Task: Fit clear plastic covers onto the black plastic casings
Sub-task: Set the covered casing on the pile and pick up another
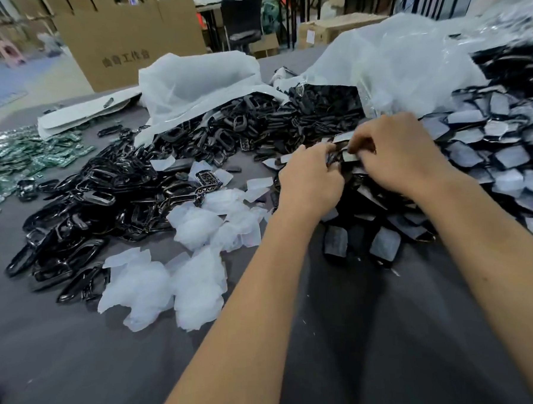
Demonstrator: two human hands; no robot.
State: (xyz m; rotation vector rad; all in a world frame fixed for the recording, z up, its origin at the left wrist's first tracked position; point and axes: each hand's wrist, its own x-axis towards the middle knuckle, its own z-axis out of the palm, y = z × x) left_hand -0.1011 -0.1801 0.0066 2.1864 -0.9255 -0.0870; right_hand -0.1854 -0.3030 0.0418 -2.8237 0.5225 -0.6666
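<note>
Both hands meet above the far middle of the grey surface, the left hand and the right hand curled toward one another, fingertips almost touching. Between them they pinch a small dark piece, seemingly a black casing with a pale film on it; blur prevents a firmer identification, and whether a clear cover is already seated cannot be told. The largest stock, the heap of film-faced pieces, lies to the right and beneath the right hand, which is nearer to it. The pile of black casings lies to the left, nearer the left hand. Discarded pale film scraps lie between that pile and the left forearm. The held piece appears to run left to right across the gap, so the fitting judgement is a squeeze inward from both sides.
</note>
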